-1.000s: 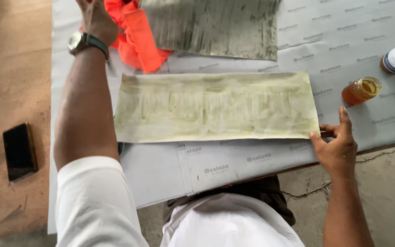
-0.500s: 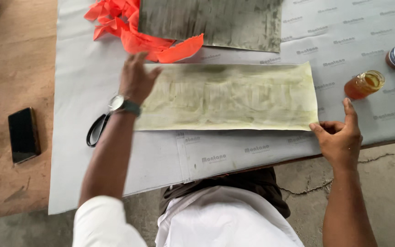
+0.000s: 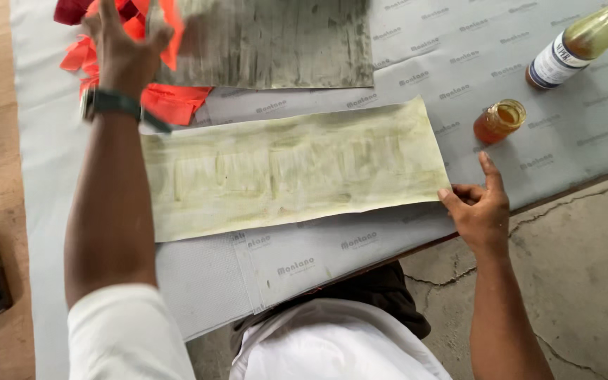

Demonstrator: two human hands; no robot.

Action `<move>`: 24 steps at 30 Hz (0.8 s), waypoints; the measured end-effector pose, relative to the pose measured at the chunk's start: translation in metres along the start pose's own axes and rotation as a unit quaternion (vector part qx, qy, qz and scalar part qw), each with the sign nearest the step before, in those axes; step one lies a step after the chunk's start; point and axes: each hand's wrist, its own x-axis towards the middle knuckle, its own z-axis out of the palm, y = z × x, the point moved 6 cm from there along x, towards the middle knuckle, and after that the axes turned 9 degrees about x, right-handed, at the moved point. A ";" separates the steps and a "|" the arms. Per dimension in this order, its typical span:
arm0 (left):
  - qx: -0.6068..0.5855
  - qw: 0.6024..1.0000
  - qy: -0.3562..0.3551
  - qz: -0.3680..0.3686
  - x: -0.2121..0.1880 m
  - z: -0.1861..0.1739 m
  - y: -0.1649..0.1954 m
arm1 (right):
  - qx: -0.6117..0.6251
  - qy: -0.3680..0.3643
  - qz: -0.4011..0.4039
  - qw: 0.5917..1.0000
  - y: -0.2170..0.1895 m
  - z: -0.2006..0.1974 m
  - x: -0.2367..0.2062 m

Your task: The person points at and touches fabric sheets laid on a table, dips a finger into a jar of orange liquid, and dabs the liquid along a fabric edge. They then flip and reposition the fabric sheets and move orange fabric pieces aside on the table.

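Two hands are working the table: your right hand [image 3: 481,207] is pinning the yellowed sheet [image 3: 293,167] at its corner, fingers loosely curled, while your left hand [image 3: 122,43], open and empty, is reaching toward the grey sheet [image 3: 276,42] beside orange scraps [image 3: 170,98].

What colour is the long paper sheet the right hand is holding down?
Pale yellow-green with smeared streaks, on the long paper sheet under the right hand; head view shows it best.

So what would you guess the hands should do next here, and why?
Probably the left hand should close on the edge of the grey sheet. It is raised at that sheet's near left corner, over the orange scraps, while the right hand pins the corner of the yellowish sheet flat, so that one looks steadied already.
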 end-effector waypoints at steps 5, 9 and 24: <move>0.191 0.961 -0.170 -0.108 -0.151 -0.033 0.018 | -0.027 0.020 0.056 0.998 0.005 -0.012 0.001; 0.218 0.904 -0.253 -0.266 -0.243 -0.062 0.021 | -0.025 0.027 0.056 0.998 0.007 -0.030 0.000; 0.065 0.880 -0.217 -0.417 -0.321 -0.093 0.045 | 0.013 0.057 0.048 0.997 0.035 -0.080 0.020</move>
